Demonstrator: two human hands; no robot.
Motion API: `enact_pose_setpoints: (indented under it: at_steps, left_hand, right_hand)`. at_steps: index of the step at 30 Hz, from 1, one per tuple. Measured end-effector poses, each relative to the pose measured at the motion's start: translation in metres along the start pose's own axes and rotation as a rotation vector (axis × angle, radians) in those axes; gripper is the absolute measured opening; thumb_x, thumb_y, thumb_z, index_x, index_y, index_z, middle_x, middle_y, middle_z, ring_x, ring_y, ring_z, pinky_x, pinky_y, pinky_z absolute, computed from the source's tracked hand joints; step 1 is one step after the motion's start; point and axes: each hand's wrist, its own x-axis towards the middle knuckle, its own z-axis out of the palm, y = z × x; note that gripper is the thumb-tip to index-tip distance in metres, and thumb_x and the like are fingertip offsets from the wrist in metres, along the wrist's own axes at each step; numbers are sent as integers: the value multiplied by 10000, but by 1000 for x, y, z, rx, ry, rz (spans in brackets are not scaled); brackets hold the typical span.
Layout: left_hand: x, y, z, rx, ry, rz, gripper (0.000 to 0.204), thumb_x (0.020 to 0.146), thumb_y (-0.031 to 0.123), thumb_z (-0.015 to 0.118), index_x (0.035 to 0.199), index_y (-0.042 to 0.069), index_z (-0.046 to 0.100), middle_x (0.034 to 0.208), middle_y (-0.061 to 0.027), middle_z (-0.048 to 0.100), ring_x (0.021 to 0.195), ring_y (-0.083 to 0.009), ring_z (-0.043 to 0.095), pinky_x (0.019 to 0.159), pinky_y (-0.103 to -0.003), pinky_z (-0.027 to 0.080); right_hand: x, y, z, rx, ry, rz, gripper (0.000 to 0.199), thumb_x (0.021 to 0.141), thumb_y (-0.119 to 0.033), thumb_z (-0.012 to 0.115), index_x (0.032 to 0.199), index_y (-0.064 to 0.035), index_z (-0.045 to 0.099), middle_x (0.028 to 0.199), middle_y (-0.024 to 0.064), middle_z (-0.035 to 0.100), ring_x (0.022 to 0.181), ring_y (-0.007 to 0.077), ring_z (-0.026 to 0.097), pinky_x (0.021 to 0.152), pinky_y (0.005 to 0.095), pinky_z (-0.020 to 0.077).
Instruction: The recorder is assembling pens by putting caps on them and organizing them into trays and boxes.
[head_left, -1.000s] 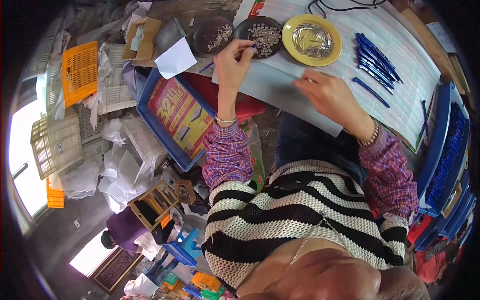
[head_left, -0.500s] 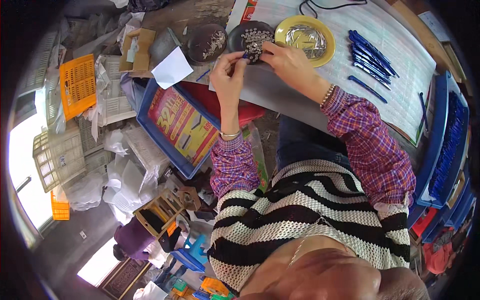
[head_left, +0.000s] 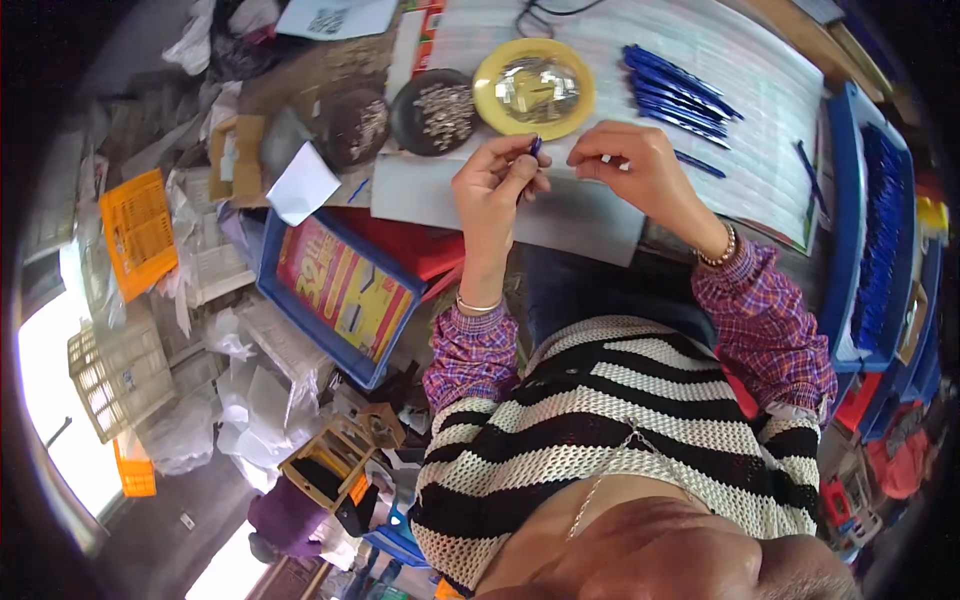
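While both hands work close together over the tabletop (head_left: 600, 215), the left hand (head_left: 492, 185) is raised with fingers curled, pinching a small dark blue pen part (head_left: 535, 146) between thumb and fingertips; the part sticks up just above the fingers. Right hand (head_left: 640, 170) sits just beside it, fingers bent and pinched together near the same part; something tiny may be held there, cannot tell what. Gap between the two hands is small; they are not touching.

Just behind the hands: a yellow dish (head_left: 534, 88) with shiny small metal bits, touching or nearly touching a black dish (head_left: 432, 110) of pale small pieces on its left. A second dark dish (head_left: 355, 125) lies further left, off the white sheet. Right of the yellow dish, a fan of blue pens (head_left: 675, 85) lies on the lined white sheet (head_left: 760, 130); one single blue pen (head_left: 697, 163) lies just past the right hand, another (head_left: 810, 165) nearer the sheet's right edge.

Far right: blue tray (head_left: 875, 230) packed with blue pens, at the tabletop edge. Left of the person, lower down: a blue crate (head_left: 340, 285) with a red and yellow printed card in it, an orange basket (head_left: 135, 230), a white folded paper (head_left: 300, 185), plus loose plastic bags and clutter on the floor. Plaid sleeves, a bracelet on each wrist, striped knit top.
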Motion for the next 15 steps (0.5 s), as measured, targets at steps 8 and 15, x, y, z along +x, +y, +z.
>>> enact_pose_setpoints:
  at_steps: [8,15]
  left_hand:
    - [-22,-25,54,-103,-237,-287,186,837,46,622,1014,-6,598,822,-73,637,611,-90,550,528,-195,409]
    - [-31,-30,75,-25,-272,-327,193,824,44,633,1003,-15,593,802,-52,604,617,-119,548,560,-221,400]
  right_hand:
    - [-71,15,-31,533,57,330,107,787,-41,675,888,-5,669,868,15,626,793,88,576,727,215,475]
    - [-93,23,-27,898,183,409,137,806,-41,659,916,-2,588,836,11,604,760,70,567,696,203,464]
